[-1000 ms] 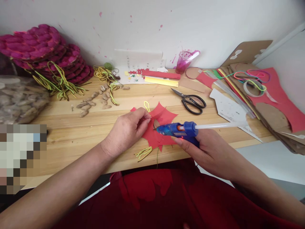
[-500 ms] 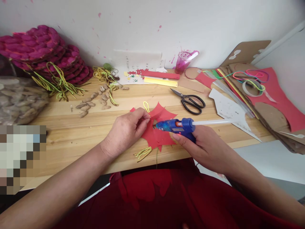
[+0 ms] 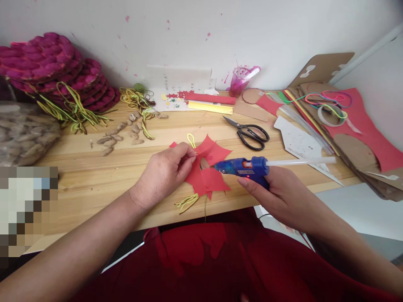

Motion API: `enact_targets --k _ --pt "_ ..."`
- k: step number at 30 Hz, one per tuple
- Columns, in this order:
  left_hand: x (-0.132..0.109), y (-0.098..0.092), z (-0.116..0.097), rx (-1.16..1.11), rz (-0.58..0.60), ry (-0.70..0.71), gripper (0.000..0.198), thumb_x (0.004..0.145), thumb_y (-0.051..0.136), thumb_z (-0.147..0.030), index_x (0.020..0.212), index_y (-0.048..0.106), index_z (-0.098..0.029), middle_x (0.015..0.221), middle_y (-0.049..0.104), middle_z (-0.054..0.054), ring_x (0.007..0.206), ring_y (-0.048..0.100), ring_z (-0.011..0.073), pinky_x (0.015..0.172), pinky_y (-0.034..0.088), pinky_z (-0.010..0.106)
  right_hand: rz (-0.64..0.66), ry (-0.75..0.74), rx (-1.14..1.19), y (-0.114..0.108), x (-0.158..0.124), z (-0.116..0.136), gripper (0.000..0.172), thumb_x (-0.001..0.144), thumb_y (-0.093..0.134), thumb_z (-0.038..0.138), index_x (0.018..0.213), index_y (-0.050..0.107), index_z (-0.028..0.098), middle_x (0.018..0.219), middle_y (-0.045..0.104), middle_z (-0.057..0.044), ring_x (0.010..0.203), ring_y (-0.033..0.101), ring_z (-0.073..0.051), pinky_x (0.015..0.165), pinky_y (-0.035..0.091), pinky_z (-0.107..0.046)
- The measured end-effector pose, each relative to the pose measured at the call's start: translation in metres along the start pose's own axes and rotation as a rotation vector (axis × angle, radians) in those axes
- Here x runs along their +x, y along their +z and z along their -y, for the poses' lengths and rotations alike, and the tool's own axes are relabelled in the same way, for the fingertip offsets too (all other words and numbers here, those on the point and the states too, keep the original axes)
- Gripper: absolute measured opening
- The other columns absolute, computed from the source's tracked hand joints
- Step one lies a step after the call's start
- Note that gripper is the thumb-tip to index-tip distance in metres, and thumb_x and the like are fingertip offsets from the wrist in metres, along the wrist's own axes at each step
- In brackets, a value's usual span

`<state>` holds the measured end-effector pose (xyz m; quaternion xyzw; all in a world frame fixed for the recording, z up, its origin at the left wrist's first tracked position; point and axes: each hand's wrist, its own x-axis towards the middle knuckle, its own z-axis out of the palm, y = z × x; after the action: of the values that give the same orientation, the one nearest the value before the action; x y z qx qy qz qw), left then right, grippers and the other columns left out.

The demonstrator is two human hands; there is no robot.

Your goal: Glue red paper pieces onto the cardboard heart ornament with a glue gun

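A red paper star shape (image 3: 217, 180) lies near the table's front edge, with a brown patch showing at its middle. My left hand (image 3: 166, 170) pinches the upper left part of this red paper between thumb and fingers. From its top sticks out a yellow cord loop (image 3: 191, 140), and a yellow-green tassel (image 3: 187, 203) hangs out at the bottom. My right hand (image 3: 273, 195) is wrapped around a blue glue gun (image 3: 252, 167), whose small light glows red. A long white glue stick (image 3: 302, 161) juts from its back. The nozzle points left, just over the paper's middle.
Black scissors (image 3: 252, 136) lie behind the glue gun. Peanuts (image 3: 118, 130) are scattered at left, near a stack of magenta peanut-covered discs (image 3: 47, 63). A plastic cup (image 3: 238, 82) stands by the wall. Cardboard, red paper (image 3: 362, 121) and tape (image 3: 332, 115) cover the right side.
My right hand has drawn the glue gun a little to the right, off the middle of the red paper. My left hand keeps its pinch; the view has shifted slightly.
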<state>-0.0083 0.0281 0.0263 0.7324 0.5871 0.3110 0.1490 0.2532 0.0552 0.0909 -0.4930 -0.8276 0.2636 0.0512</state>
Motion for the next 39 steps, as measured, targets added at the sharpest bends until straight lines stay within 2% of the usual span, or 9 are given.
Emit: enact_targets --k 7,14,23,27,32,36,39 --pt "0.000 0.000 0.002 0.002 0.009 -0.001 0.011 0.095 0.053 -0.021 0.097 0.063 -0.019 0.080 0.069 -0.002 0.065 0.060 0.0112 0.061 0.044 0.022 0.004 0.003 -0.031 0.000 0.000 0.001 0.051 0.097 0.044 0.061 0.067 0.057 0.021 0.059 0.054 -0.002 0.055 0.046 -0.017 0.054 0.034 -0.030" --pt "-0.001 0.001 0.003 0.004 0.007 0.014 0.010 0.096 0.053 -0.022 0.096 0.062 -0.020 0.079 0.069 -0.002 0.065 0.060 0.0113 0.061 0.044 0.023 0.000 0.012 -0.018 0.000 0.002 0.001 0.050 0.097 0.044 0.061 0.072 0.060 0.021 0.061 0.056 -0.003 0.059 0.049 -0.019 0.057 0.035 -0.031" --pt "0.000 0.000 0.003 -0.004 0.017 0.012 0.009 0.096 0.053 -0.023 0.097 0.062 -0.020 0.080 0.069 -0.002 0.066 0.060 0.0114 0.062 0.044 0.023 0.033 0.022 -0.065 0.001 0.004 0.002 0.051 0.098 0.038 0.062 0.067 0.047 0.023 0.062 0.055 -0.002 0.057 0.043 -0.017 0.055 0.030 -0.032" --pt "0.000 -0.001 0.002 -0.037 0.004 -0.005 0.008 0.095 0.054 -0.022 0.097 0.062 -0.020 0.079 0.068 -0.002 0.063 0.059 0.0105 0.060 0.044 0.022 0.012 0.000 -0.043 0.004 0.007 0.001 0.050 0.099 0.039 0.060 0.068 0.047 0.022 0.061 0.054 -0.001 0.056 0.042 -0.016 0.055 0.031 -0.031" --pt "0.000 -0.005 0.002 -0.091 -0.032 -0.005 0.005 0.094 0.054 -0.017 0.093 0.058 -0.020 0.088 0.071 0.000 0.071 0.063 0.0115 0.066 0.048 0.023 -0.002 -0.018 0.149 0.005 0.003 -0.006 0.043 0.099 0.046 0.056 0.076 0.055 0.021 0.073 0.065 -0.002 0.064 0.054 -0.016 0.061 0.041 -0.029" --pt "-0.003 -0.007 0.002 0.020 -0.002 0.112 0.008 0.097 0.051 -0.016 0.095 0.058 -0.020 0.108 0.071 0.004 0.089 0.068 0.0145 0.078 0.052 0.026 -0.012 0.186 0.375 0.006 0.000 -0.021 0.046 0.096 0.051 0.062 0.084 0.063 0.020 0.059 0.061 0.000 0.053 0.054 -0.014 0.053 0.042 -0.027" --pt "-0.006 -0.008 0.001 0.094 0.025 0.215 0.012 0.100 0.048 -0.016 0.102 0.059 -0.021 0.117 0.069 0.005 0.101 0.068 0.0158 0.088 0.054 0.027 -0.007 0.288 0.685 0.008 0.003 -0.029 0.048 0.093 0.054 0.065 0.091 0.067 0.019 0.055 0.061 0.000 0.047 0.054 -0.013 0.046 0.042 -0.025"
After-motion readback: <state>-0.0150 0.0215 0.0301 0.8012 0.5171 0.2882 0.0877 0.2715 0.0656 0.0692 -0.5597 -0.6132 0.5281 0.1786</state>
